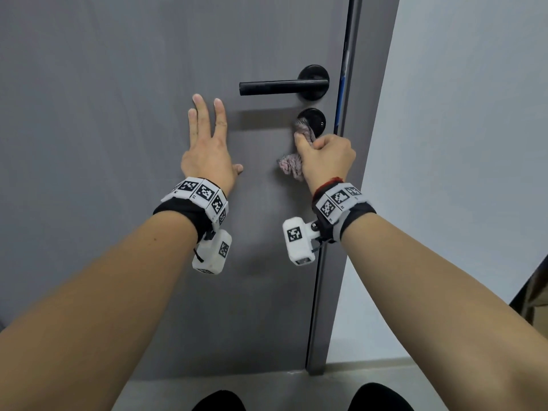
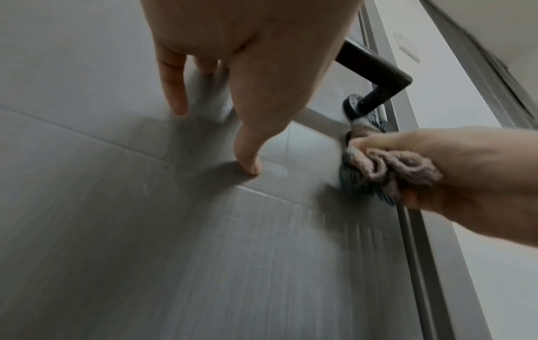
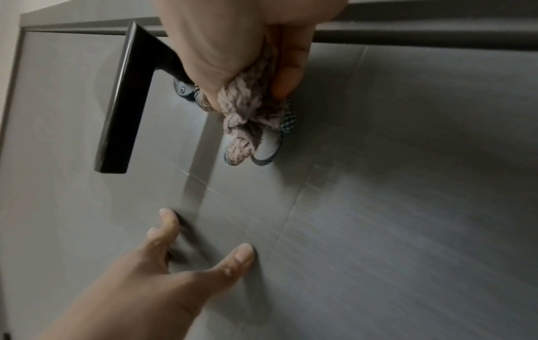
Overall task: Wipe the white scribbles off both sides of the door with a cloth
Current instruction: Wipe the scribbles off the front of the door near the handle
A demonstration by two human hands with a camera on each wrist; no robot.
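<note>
Your left hand (image 1: 207,149) lies flat on the door (image 1: 118,84) while your right hand (image 1: 326,157) bunches the cloth (image 1: 289,166) beneath the handle (image 1: 281,86) near the door's right edge; it looks soft and light, so grip it mid-wad.

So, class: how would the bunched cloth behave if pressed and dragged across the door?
The cloth is probably soft and floppy: it bunches in folds in the right hand. Likely light; loose ends droop. Its nubbly weave should drag rather than slip on the door.
</note>
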